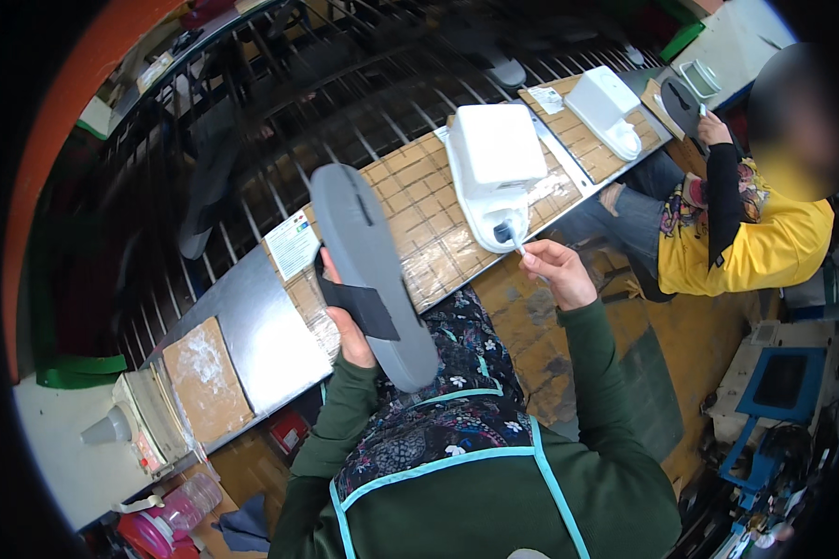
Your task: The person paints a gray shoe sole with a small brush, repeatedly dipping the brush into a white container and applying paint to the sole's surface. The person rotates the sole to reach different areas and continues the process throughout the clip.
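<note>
My left hand (348,335) is closed around a grey sandal sole (373,252), which stands tilted in front of my lap. A black strap (364,310) crosses its middle, and my fingers are partly hidden behind sole and strap. My right hand (561,273) pinches the thin pale handle of a small brush (515,238). The brush's dark tip is down in the round cup at the near end of a white plastic dispenser (500,149). What fills the cup is hard to make out.
The dispenser stands on a cardboard-covered bench (419,200) under crisscross tape. Beyond it runs a rack of metal bars (242,177) with dark soles. At right, a co-worker in yellow (764,233) holds another sole (680,104) near a second white dispenser (604,102). A pink-lidded bottle (182,508) is lower left.
</note>
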`<state>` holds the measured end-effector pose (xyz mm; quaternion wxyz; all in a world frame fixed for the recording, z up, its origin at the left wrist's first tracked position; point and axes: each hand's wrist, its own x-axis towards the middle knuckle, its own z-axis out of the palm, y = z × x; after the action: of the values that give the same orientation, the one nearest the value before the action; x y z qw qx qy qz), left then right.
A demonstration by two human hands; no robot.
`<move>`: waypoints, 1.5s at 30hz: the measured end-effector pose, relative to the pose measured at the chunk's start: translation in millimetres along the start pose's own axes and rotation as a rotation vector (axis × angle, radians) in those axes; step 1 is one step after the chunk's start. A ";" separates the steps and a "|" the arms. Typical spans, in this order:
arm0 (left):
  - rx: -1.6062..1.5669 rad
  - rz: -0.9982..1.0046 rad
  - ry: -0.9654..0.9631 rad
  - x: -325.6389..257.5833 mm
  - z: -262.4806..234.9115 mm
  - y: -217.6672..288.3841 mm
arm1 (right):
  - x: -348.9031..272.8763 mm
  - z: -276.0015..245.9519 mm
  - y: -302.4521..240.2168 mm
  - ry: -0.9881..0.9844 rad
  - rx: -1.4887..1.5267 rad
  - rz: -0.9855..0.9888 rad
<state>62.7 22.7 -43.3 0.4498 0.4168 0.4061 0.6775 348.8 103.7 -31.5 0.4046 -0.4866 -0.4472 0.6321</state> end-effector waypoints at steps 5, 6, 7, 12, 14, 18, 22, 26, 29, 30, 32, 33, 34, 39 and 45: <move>-0.285 -0.086 -0.013 -11.3 19.5 -2.8 | -10.4 68.0 -20.8 0.512 -0.928 -0.913; -0.314 -0.076 -0.039 -11.7 23.0 0.7 | -12.3 82.5 -25.6 0.566 -0.900 -1.064; -0.347 -0.063 -0.048 -11.9 25.8 4.8 | -16.7 93.2 -31.9 0.560 -0.904 -1.156; -0.291 -0.021 -0.125 -19.9 27.3 12.4 | -32.8 143.1 -41.4 0.196 -0.373 -0.870; -0.357 -0.021 -0.155 -26.1 21.1 5.0 | -33.1 153.7 -41.1 0.107 -0.238 -0.724; -0.212 -0.021 -0.152 -38.8 4.8 -13.0 | -24.7 163.9 -42.1 0.051 -0.171 -0.648; -0.025 -0.032 -0.141 -44.6 -6.6 -19.3 | -14.3 165.9 -47.2 0.039 -0.166 -0.645; 0.019 0.031 -0.161 -42.0 -10.2 -13.7 | -2.4 165.8 -53.5 0.023 -0.136 -0.658; 0.076 0.143 -0.202 -35.4 -12.0 -4.7 | 4.1 163.3 -58.5 -0.002 -0.100 -0.599; 0.087 0.181 -0.213 -32.2 -12.4 -1.9 | 6.1 162.2 -60.2 -0.019 -0.091 -0.588; 0.155 0.299 -0.250 -25.6 -13.5 3.5 | 9.8 159.3 -63.8 -0.045 -0.072 -0.563; 0.207 0.378 -0.270 -24.3 -14.5 6.4 | 11.6 157.8 -65.5 -0.056 -0.063 -0.547; 0.210 0.490 -0.306 -15.5 -14.3 5.1 | 13.4 156.0 -67.2 -0.063 -0.059 -0.524; 0.220 0.377 -0.308 -21.2 -21.4 12.2 | 26.6 146.2 -76.6 -0.023 -0.154 -0.629; 0.293 0.441 -0.342 -15.3 -27.9 14.5 | 34.1 134.0 -86.3 0.008 -0.318 -0.837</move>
<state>36.6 -0.5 -41.9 0.2889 0.6630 0.3178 0.6132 217.7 136.5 59.6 0.5472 -0.3223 -0.6958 0.3354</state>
